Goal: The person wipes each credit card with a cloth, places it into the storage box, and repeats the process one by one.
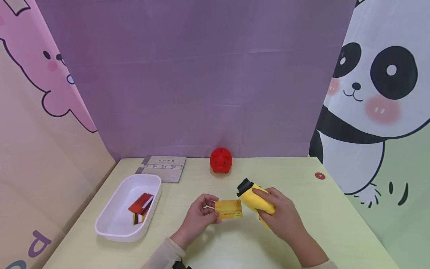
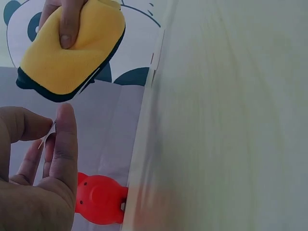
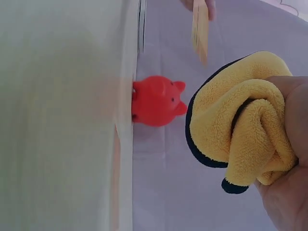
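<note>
My left hand (image 1: 201,215) pinches a gold bank card (image 1: 228,209) by its left edge, above the middle of the table. In the left wrist view the card is almost edge-on between thumb and fingers. To its right, my right hand (image 1: 280,215) grips a bunched yellow cloth (image 1: 256,200) with a black border, its dark end turned toward the card. The right wrist view shows the cloth (image 3: 240,115) folded over on itself in the palm, a small gap away from the card (image 3: 200,33). Both hands are raised off the tabletop.
A white tray (image 1: 104,220) at the left holds a few cards (image 1: 142,204). Behind it lies a grey booklet (image 1: 164,168). A red piggy bank (image 1: 221,160) stands at the table's back edge, and a small red disc (image 1: 320,175) lies at the right.
</note>
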A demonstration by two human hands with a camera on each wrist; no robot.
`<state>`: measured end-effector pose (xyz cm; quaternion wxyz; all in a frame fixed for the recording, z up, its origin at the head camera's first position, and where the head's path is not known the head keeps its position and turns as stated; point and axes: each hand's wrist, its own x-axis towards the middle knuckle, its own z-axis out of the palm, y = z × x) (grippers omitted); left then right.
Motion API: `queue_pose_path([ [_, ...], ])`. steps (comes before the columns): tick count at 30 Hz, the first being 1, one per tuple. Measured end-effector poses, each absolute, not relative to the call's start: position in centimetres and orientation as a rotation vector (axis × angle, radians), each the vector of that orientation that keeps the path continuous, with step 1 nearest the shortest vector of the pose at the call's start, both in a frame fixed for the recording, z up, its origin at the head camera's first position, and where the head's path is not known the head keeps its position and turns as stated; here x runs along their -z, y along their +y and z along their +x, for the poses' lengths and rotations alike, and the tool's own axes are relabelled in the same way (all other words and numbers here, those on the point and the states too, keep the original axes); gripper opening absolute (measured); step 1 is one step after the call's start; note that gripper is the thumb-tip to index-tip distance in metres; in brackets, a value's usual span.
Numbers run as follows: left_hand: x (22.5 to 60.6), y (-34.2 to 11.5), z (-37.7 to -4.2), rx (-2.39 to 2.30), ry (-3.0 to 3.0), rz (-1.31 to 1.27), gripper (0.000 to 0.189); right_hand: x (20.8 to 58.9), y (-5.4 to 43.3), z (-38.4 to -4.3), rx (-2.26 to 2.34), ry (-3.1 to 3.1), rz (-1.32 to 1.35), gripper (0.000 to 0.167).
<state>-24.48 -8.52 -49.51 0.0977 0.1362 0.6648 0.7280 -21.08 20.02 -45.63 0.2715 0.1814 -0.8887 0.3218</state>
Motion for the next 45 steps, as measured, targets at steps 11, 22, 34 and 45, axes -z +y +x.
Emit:
queue_pose_path([
  [11, 49.5, -8.2, -24.3, -2.147, 1.959, 0.401, 0.041, 46.6, 19.6, -20.7, -0.758, -2.333, 0.569, 0.068],
  [22, 49.3, -7.8, -23.8, -2.159, 1.893, 0.465, 0.042, 46.5, 19.0, -20.3, -0.658, -2.456, 0.568, 0.067],
  [34, 49.7, -7.3, -23.5, -2.225, 1.769, 0.539, 0.043, 46.6, 17.6, -19.7, -0.485, -2.449, 0.680, 0.065],
  [45, 49.7, -7.3, -23.6, -2.287, 1.803, 0.563, 0.040, 46.4, 17.6, -19.5, -0.356, -2.458, 0.704, 0.062],
])
